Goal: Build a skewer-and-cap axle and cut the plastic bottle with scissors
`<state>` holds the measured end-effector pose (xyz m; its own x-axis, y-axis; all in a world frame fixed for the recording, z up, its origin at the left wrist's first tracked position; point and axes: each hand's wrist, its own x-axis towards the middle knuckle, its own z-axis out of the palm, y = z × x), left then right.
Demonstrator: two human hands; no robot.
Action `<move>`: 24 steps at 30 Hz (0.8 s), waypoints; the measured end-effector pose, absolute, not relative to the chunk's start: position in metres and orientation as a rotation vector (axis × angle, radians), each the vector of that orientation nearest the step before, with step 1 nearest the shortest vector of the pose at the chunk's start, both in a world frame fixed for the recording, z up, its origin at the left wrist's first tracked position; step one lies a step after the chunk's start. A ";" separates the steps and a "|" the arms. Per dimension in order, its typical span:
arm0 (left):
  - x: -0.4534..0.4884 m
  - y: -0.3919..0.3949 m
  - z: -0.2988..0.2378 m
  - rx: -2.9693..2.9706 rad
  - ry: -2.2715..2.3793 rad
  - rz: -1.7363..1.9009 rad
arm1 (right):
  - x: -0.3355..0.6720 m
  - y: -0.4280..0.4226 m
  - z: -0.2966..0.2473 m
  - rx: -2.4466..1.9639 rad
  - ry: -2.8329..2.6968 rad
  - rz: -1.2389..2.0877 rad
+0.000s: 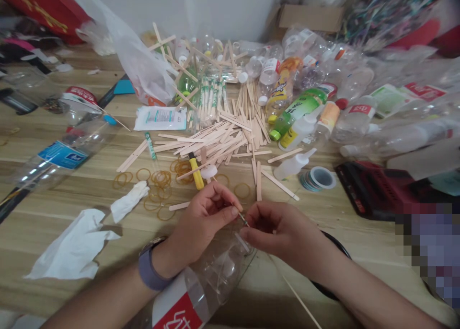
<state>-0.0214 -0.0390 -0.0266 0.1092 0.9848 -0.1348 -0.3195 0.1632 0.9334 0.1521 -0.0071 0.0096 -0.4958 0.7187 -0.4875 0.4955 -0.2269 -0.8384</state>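
My left hand (212,216), with a watch on its wrist, is closed in a pinch on a thin wooden stick (241,213). A dark green band, wire or tape, shows on the stick between my hands. My right hand (278,226) pinches at the stick's lower end, its fingertips almost touching the left ones. Below both hands a clear plastic bottle (196,295) with a red and white label lies tilted, its neck near my right fingertips. A long bamboo skewer (298,298) runs down and right from under my right hand. Just beyond my left hand is a white bottle cap (209,171).
Flat craft sticks (215,139) are heaped mid-table, near rubber bands (160,185) and a yellow-handled tool (196,173). Many plastic bottles (302,108) fill the right back. A tape roll (318,178), a red-black case (373,187) and crumpled tissues (72,247) lie around.
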 end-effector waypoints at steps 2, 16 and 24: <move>-0.021 -0.039 -0.026 0.907 0.981 1.174 | 0.151 -0.011 0.010 -1.497 -1.959 1.589; -0.022 -0.040 -0.027 0.927 0.962 1.184 | 0.152 -0.006 0.009 -1.341 -1.749 1.775; -0.021 -0.038 -0.029 0.852 0.824 1.220 | 0.151 -0.003 0.005 -1.303 -1.426 2.027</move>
